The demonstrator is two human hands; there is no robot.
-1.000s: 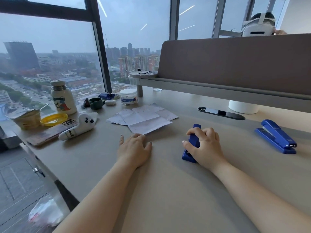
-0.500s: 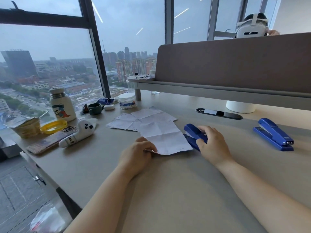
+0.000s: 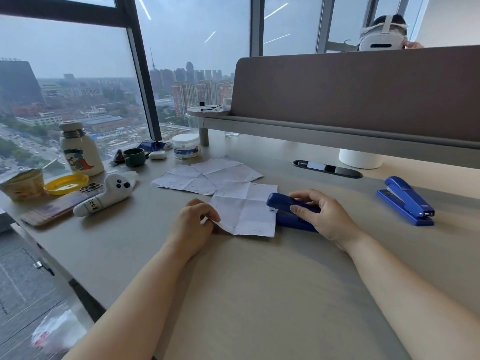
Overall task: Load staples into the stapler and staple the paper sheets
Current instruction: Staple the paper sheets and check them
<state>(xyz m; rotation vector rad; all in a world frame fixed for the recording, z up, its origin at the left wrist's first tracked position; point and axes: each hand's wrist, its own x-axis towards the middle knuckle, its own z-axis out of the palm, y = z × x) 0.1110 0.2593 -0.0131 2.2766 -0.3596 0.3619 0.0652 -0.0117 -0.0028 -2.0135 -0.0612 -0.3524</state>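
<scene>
Two blue staplers: my right hand (image 3: 324, 216) grips the near stapler (image 3: 279, 200) mid-frame; the spare stapler (image 3: 402, 197) lies far right. My left hand (image 3: 191, 227) pinches one creased sheet (image 3: 244, 206).

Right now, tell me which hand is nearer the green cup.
Left. The left hand pinches the corner of the paper sheet, nearer the viewer than the green cup and to its right. The right hand grips the stapler farther right, beyond that sheet.
</scene>
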